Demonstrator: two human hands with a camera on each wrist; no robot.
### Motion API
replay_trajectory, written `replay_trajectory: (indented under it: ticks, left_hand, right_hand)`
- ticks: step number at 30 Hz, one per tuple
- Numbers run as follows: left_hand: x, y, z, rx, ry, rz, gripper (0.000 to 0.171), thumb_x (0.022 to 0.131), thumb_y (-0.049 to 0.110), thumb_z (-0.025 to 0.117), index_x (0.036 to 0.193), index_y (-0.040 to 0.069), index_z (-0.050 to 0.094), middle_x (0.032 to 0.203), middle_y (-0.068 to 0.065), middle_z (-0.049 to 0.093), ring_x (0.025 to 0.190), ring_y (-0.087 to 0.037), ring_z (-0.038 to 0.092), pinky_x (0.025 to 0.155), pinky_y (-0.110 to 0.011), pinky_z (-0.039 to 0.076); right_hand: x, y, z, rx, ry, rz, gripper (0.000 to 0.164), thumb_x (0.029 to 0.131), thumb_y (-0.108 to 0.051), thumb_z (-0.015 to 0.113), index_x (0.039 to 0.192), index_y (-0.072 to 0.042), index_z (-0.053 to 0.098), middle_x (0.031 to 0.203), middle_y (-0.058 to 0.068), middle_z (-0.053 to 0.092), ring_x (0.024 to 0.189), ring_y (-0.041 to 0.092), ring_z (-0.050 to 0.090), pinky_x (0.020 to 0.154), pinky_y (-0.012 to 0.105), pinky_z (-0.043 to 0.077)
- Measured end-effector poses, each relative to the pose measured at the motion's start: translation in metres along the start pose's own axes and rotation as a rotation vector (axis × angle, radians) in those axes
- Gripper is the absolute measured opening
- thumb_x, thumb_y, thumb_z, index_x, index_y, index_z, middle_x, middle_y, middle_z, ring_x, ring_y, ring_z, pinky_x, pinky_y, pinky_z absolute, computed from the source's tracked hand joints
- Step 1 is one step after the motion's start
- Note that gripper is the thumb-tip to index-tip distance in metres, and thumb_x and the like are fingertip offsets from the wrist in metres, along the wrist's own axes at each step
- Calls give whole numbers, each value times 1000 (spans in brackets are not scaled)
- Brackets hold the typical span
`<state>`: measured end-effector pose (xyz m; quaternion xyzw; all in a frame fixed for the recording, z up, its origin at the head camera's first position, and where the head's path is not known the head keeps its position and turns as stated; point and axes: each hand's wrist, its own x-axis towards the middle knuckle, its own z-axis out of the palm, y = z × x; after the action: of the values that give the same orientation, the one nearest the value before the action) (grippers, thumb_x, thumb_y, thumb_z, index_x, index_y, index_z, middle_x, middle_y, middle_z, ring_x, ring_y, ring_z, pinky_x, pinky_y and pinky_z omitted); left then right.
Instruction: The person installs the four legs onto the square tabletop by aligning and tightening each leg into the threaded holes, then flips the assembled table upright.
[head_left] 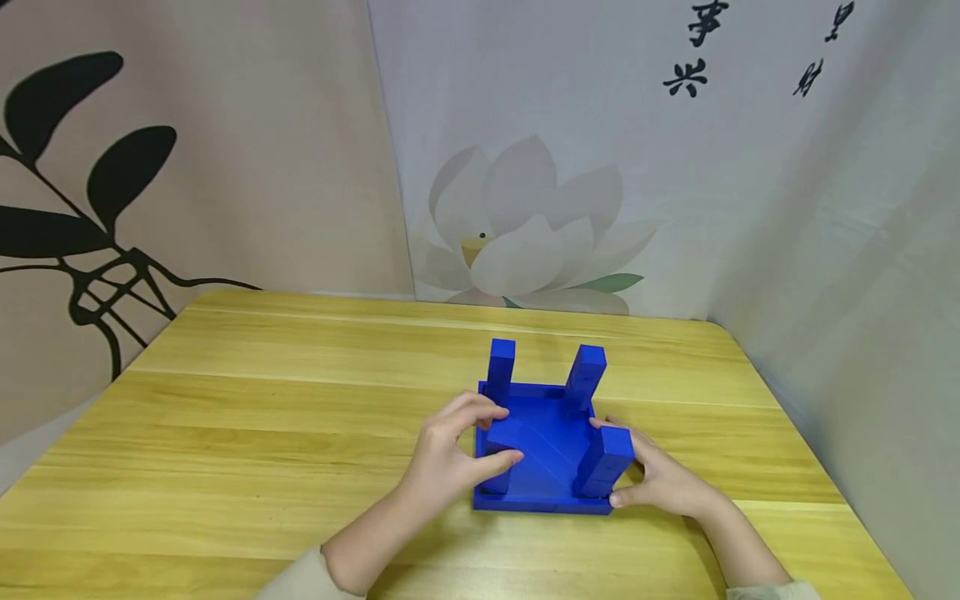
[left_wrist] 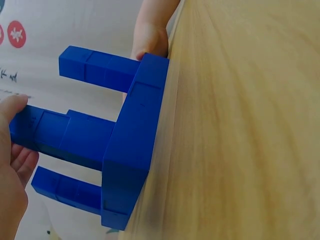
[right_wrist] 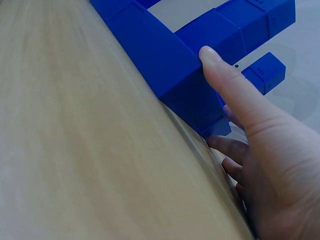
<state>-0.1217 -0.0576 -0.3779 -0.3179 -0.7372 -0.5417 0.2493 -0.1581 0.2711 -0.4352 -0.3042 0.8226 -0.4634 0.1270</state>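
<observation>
A shallow blue square tray (head_left: 551,447) with a low rim lies on the table, and a blue post stands at each corner. My left hand (head_left: 450,446) pinches the upper end of the near-left post (left_wrist: 65,131) between thumb and fingers. My right hand (head_left: 663,479) holds the tray at its near-right corner. Its thumb presses the rim in the right wrist view, and the other fingers lie along the right side. The near-right post (head_left: 604,462) rises beside that hand. Behind stand the far-left post (head_left: 501,371) and the far-right post (head_left: 585,377).
The wooden table (head_left: 262,433) extends around the tray on all sides. Printed cloth (head_left: 300,150) hangs behind the table's far edge, and a pale curtain (head_left: 862,275) borders the right side.
</observation>
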Motion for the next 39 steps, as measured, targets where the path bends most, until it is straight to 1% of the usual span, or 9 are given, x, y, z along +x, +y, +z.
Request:
replay_trajectory:
  ticks: [5,7,10,15,17,23,31,36,39]
  left_hand:
    - [-1,0,-1,-7,-6,6,40,66,6,88,102,4,71,94,1,61,82,-15,54,65,-35,52]
    - [-1,-1,-1,-13,-10,5,40,66,5,88,102,4,71,93,1,60,82,-15,54,65,-34,52]
    - [-1,-1,-1,-26,-23,-2,40,66,3,86,103,3,71,94,0,60,84,-16,55,68,-31,52]
    - [-1,-2,-1,-54,-55,-24,42,66,-3,84,105,2,70,97,-4,61,89,-17,56,73,-28,52]
    - [-1,-2,0,-68,-65,-33,42,65,-6,82,105,1,70,97,-5,61,89,-18,57,73,-28,52]
    - [-1,-2,1,-77,-76,-27,42,64,-11,79,104,-4,69,96,-9,60,90,-21,57,73,-29,52]
    - [-1,0,-2,-89,-100,-35,46,74,0,78,118,3,64,113,-5,62,105,-22,59,91,-33,49]
    - [-1,0,-2,-70,-86,-42,49,73,3,82,118,4,62,113,-4,62,102,-22,61,87,-32,52]
    - [-1,-1,-2,-37,-61,-39,48,70,6,86,113,4,64,107,-4,63,99,-19,61,83,-31,53]
  right_hand:
    - [0,-1,0,11,-9,6,95,73,-18,84,151,-18,29,152,18,24,134,41,22,104,20,25]
    - [0,-1,0,15,-11,7,95,74,-18,83,151,-18,29,152,18,24,134,42,22,103,20,26]
    - [0,-1,0,18,-12,10,95,74,-17,83,151,-18,29,152,18,24,135,37,23,103,20,26]
    - [0,0,0,17,-9,3,95,73,-16,84,151,-17,29,152,17,25,135,14,27,104,20,25]
    - [0,0,0,12,-5,-2,95,73,-16,84,151,-16,30,152,16,26,134,9,27,104,19,25]
    - [0,0,0,9,3,-6,95,72,-14,83,150,-14,30,151,16,27,134,9,26,104,18,23]
    - [0,0,1,12,2,-8,94,72,-13,83,150,-16,31,151,17,26,133,7,27,103,18,25]
    - [0,0,1,5,6,-8,95,72,-14,83,150,-14,31,151,16,27,133,6,26,103,17,23]
    - [0,0,1,1,7,-1,95,71,-14,84,150,-14,31,152,16,27,134,10,26,103,17,23]
